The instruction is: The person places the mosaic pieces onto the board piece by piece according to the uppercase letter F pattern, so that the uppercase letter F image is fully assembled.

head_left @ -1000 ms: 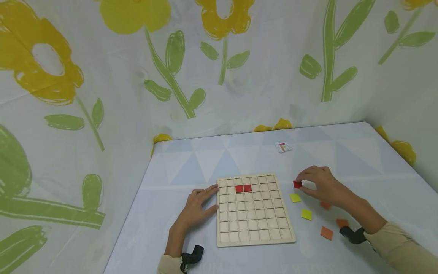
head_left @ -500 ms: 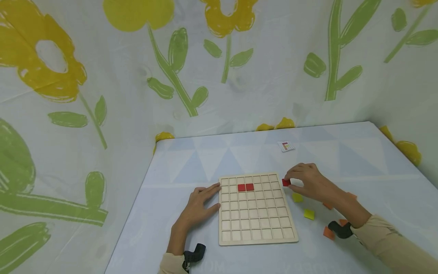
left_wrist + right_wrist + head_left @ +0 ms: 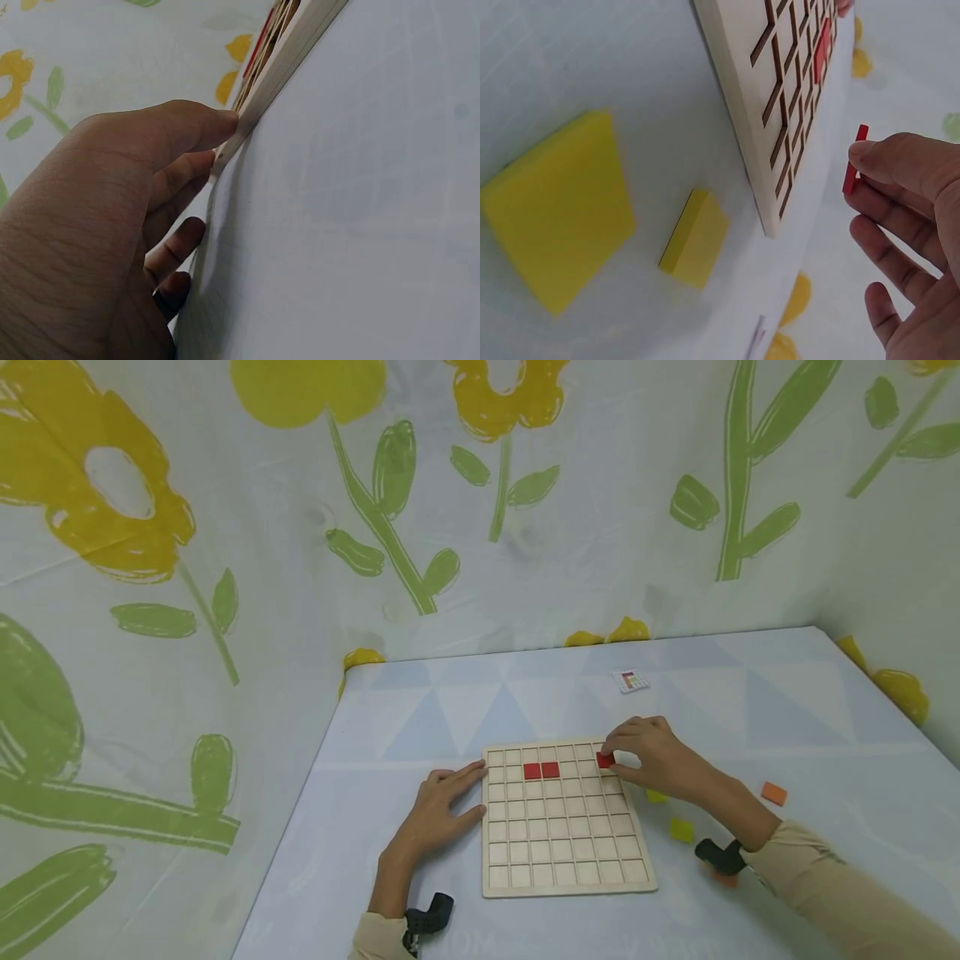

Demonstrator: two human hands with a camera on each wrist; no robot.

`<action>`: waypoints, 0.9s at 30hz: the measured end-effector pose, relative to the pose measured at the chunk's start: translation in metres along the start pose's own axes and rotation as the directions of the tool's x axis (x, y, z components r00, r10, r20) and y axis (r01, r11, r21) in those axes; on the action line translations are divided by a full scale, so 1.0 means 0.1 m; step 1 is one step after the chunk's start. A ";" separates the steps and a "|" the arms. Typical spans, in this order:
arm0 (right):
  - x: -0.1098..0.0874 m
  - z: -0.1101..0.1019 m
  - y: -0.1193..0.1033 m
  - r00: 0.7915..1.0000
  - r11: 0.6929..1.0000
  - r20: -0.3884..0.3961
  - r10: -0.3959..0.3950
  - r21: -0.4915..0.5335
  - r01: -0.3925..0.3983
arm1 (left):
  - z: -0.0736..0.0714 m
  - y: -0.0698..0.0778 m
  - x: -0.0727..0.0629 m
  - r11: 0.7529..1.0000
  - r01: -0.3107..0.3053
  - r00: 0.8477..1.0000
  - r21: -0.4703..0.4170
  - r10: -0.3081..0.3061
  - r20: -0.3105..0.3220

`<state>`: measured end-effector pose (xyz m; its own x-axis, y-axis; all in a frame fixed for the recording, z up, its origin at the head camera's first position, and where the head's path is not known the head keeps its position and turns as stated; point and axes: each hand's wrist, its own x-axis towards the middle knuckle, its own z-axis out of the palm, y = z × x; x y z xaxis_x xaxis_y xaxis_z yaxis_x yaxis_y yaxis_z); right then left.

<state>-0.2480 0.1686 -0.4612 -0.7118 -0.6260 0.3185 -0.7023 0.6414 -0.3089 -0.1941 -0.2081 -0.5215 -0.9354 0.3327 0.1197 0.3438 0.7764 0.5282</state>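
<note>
A pale wooden grid board (image 3: 555, 850) lies flat on the table. Two red square tiles (image 3: 542, 770) sit side by side in its second row from the far edge. My right hand (image 3: 660, 758) pinches a third red tile (image 3: 605, 761) between thumb and fingers over the board's far right corner. In the right wrist view this held tile (image 3: 856, 159) is seen edge-on, raised off the board. My left hand (image 3: 437, 820) touches the board's left edge with thumb and fingertips, its fingers extended; in the left wrist view the thumb meets the wooden side (image 3: 259, 97).
Right of the board lie two yellow tiles (image 3: 682, 830), one partly behind my right hand. An orange tile (image 3: 774, 793) is farther right, and another orange tile (image 3: 724, 880) shows under the black wrist mount (image 3: 720, 857). A small patterned card (image 3: 629, 680) lies near the table's far edge.
My right hand has carried the red tile leftward, from beside the board to over its far right corner. The left hand has stayed at the board's left edge.
</note>
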 end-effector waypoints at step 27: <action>0.31 0.28 -0.20 0.995 1.000 0.097 0.005 -0.017 -0.003 | -0.01 0.00 0.01 1.000 0.004 1.000 0.011 -0.005 0.019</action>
<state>-0.2569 0.1243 -0.4699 -0.7129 -0.6631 0.2282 -0.6997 0.6507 -0.2950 -0.1948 -0.2083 -0.5202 -0.9352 0.3395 0.1010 0.3406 0.7839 0.5192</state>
